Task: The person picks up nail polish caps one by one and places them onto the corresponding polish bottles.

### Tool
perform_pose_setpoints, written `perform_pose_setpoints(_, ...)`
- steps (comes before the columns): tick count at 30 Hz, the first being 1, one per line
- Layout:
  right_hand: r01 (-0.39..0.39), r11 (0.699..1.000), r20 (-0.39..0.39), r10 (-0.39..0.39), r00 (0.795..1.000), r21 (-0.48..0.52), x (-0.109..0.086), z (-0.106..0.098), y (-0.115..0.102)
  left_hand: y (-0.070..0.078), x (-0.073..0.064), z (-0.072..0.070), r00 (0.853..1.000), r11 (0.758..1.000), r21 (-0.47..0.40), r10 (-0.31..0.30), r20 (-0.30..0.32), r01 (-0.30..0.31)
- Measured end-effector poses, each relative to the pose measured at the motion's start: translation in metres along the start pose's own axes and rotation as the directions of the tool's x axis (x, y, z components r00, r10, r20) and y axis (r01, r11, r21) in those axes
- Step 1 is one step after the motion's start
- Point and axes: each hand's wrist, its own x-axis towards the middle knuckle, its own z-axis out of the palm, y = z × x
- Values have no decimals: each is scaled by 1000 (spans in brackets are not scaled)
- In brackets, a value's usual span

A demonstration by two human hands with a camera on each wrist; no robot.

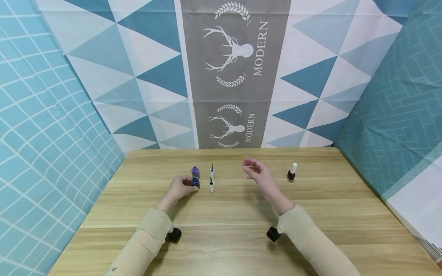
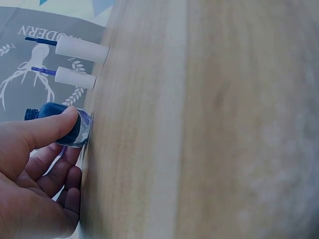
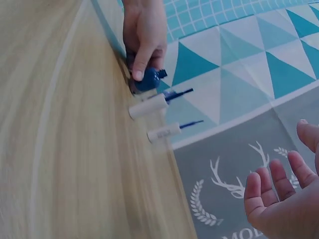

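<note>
My left hand [image 1: 178, 189] pinches an uncapped blue nail polish bottle [image 1: 195, 183] by its sides, low at the tabletop. In the left wrist view, the thumb lies across the bottle, whose threaded neck is bare. Just behind it stands an uncapped purple nail polish bottle [image 1: 195, 171]. To the right, two white caps stand upright with brushes pointing up: a nearer cap [image 1: 211, 187] and a farther cap [image 1: 212, 174]. My right hand [image 1: 261, 176] hovers over the table with relaxed, slightly bent fingers, holding nothing.
A dark nail polish bottle [image 1: 291, 176] with its white cap on stands right of my right hand. The wooden table [image 1: 228, 226] ends at a patterned cloth backdrop [image 1: 231, 76], with blue cloth on both sides.
</note>
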Motion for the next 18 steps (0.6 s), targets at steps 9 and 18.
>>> perform_pose_setpoints(9,-9,998,0,9,1000,65,5,20,12,1,0,-1,1000,1000,5,11,-4,-11)
perform_pose_setpoints(18,-42,995,23,40,999,92,6,39,30,0,0,0,1000,1000,-2,6,-6,-6)
